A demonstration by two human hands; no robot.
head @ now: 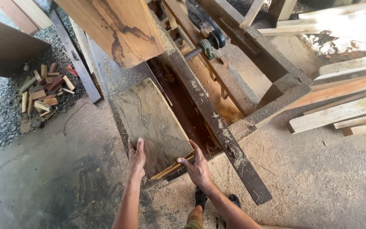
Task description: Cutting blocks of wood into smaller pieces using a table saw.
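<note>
A grey weathered wooden board (151,123) lies on the sawdust-covered bench of a wood-working machine (217,123). My left hand (137,157) grips the board's near left corner. At the near right corner, my right hand (197,166) holds the edge with its thumb along the end. A larger brown plank (115,27) with a dark streak rests further along the bench, beyond the board.
A shaft with a green bearing and a belt pulley (210,42) sits in the machine frame. Pale planks (344,101) are stacked at right. Small wood offcuts (45,91) lie on gravel at left. Sawdust covers the concrete floor (318,178). My feet (200,198) stand near the bench end.
</note>
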